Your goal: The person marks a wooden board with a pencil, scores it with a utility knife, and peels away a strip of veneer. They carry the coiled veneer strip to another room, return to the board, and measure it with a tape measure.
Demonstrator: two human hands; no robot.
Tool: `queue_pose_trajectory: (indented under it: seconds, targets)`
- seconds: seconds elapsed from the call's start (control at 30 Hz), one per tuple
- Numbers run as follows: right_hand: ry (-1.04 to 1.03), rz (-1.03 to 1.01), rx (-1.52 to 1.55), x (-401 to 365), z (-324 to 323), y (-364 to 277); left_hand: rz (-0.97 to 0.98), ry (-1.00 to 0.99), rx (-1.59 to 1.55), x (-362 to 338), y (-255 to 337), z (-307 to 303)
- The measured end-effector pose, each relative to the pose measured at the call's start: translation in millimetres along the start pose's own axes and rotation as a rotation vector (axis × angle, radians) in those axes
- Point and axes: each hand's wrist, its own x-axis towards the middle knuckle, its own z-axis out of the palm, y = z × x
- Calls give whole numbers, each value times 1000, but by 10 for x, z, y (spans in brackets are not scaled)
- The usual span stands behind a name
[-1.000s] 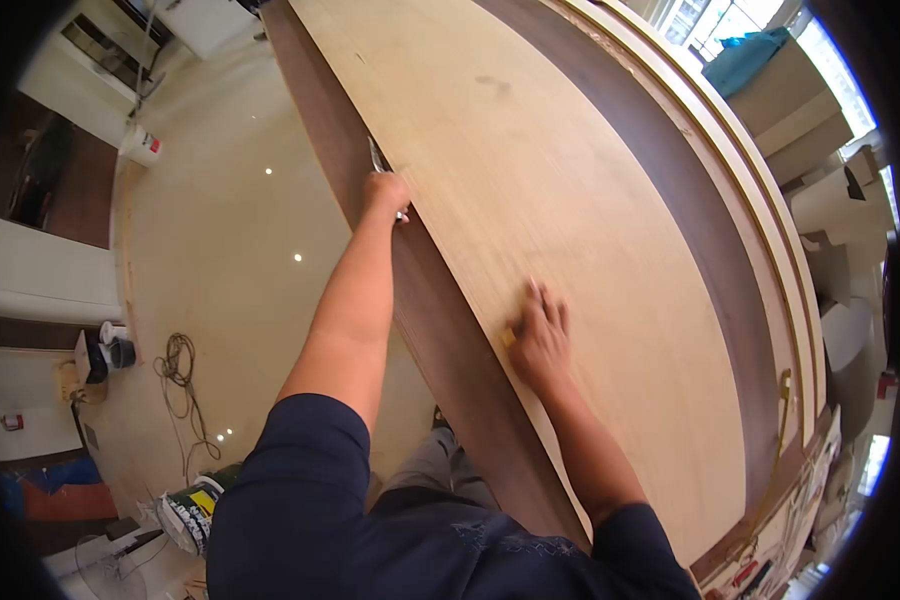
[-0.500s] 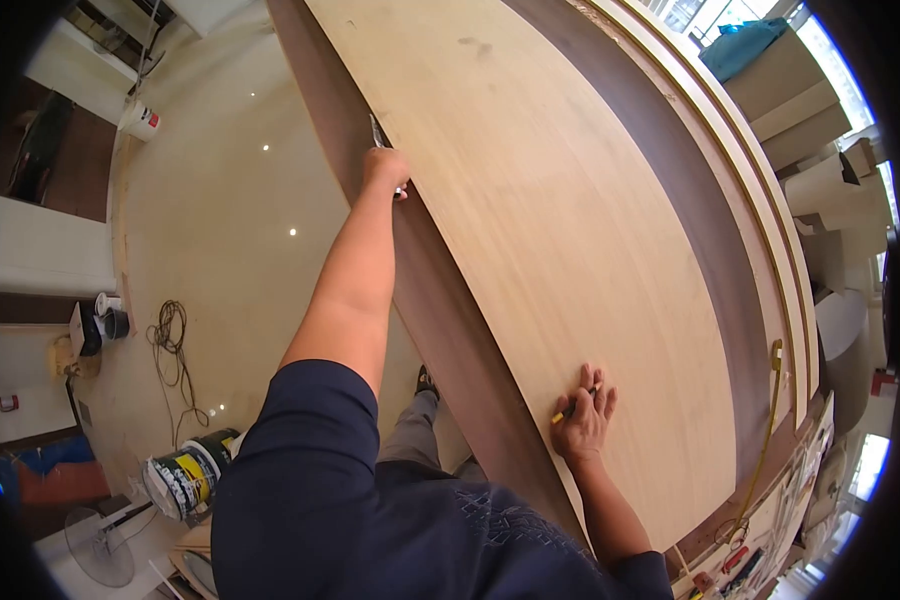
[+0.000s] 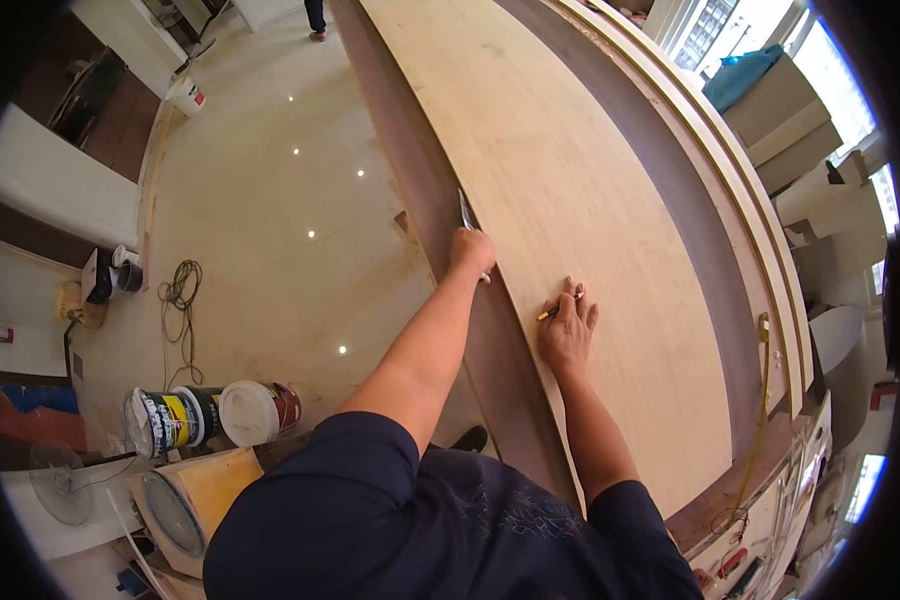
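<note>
A long pale plywood sheet (image 3: 580,150) lies on a darker brown board (image 3: 440,190) and runs away from me. My left hand (image 3: 471,250) grips a thin metal tool (image 3: 465,210) at the sheet's left edge. My right hand (image 3: 568,325) rests flat on the sheet a little to the right, with a yellow pencil (image 3: 550,312) held between its fingers. The two hands are about a hand's width apart.
Paint buckets (image 3: 205,415) and a coiled cable (image 3: 175,290) lie on the shiny floor at the left. A tape measure's yellow strip (image 3: 762,400) hangs along the bench's right edge, with tools below it. Cardboard boxes (image 3: 790,110) stand at the far right. Another person's legs (image 3: 315,15) show at the top.
My right hand moved up the sheet toward my left hand, pencil still in it. The view shifted, so the left hand and tool now sit lower and nearer to me.
</note>
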Motion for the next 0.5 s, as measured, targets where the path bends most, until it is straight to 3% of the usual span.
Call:
queue_pose_trajectory:
  seconds: [0.03,0.1,0.17,0.23,0.37,0.5]
  targets:
    - [-8,6,4,-13,8,-8,161,-59,159,-59,-94,81]
    - [-2,15,1,14,13,-16,232,-15,35,-205,-200,192]
    - [-2,7,-18,-9,28,-5,22,166,-554,-913,-175,41]
    - [43,19,-34,-28,74,41,86,195,-564,-1073,-419,-218]
    - [63,-9,-173,20,144,40,162,267,-593,-925,-1312,-1068]
    - [6,33,-151,49,118,-29,43,276,-689,-658,-2419,-1777]
